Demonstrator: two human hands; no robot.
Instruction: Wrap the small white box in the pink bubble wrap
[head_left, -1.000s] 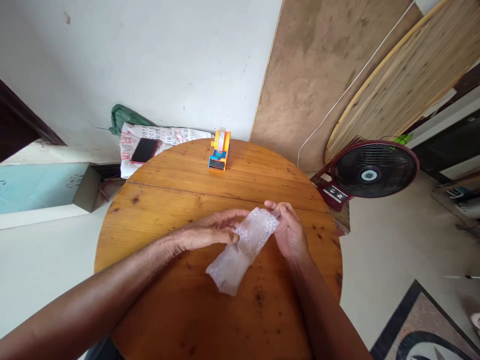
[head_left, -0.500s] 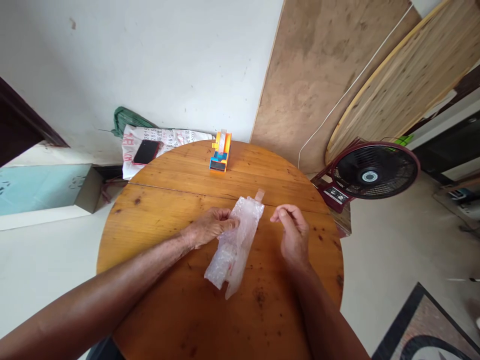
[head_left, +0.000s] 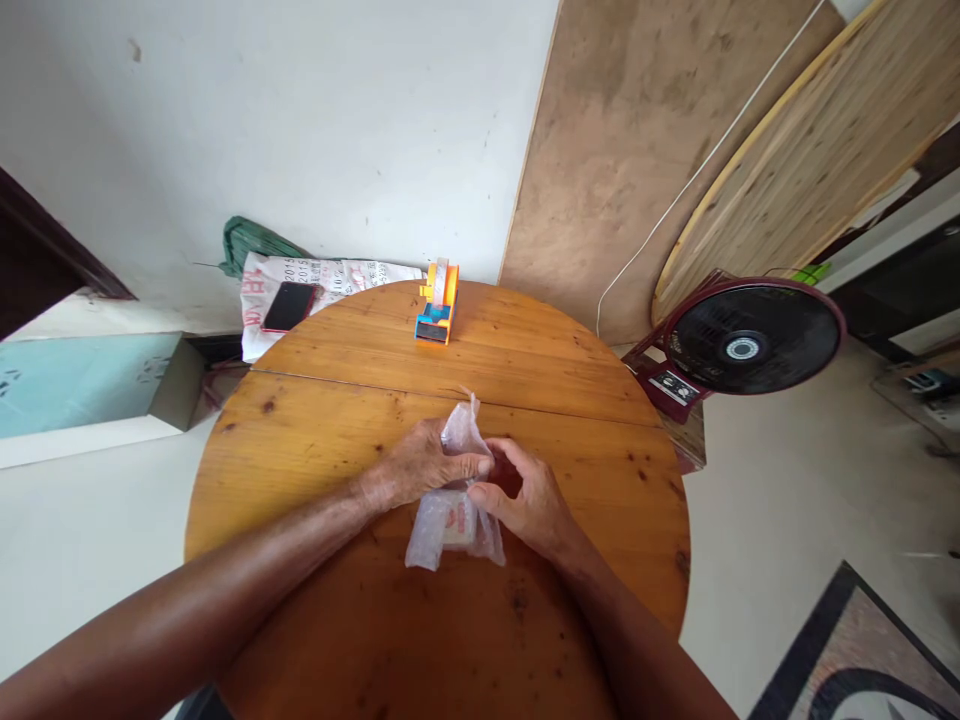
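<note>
A piece of bubble wrap [head_left: 429, 530] is bunched between my hands over the round wooden table [head_left: 300, 440]. Through its lower part shows a small pale item with a red mark [head_left: 459, 520]; its kind I cannot make out. My left hand [head_left: 421, 462] is closed on the upper left of the wrap, thumb pressed across it. On the other side my right hand [head_left: 529, 497] pinches the wrap's right edge between thumb and fingers. A strip of the wrap stands up above the left thumb.
An orange and blue tape dispenser [head_left: 438, 302] stands at the table's far edge. Beyond the table's left rim, a dark phone [head_left: 290, 305] lies on a white printed sack [head_left: 259, 275]. To the right is a dark red fan [head_left: 754, 340].
My right hand has moved left and taken hold of the bubble wrap. The wrap has been turned and folded upward, so the pale item with the red mark shows more clearly.
</note>
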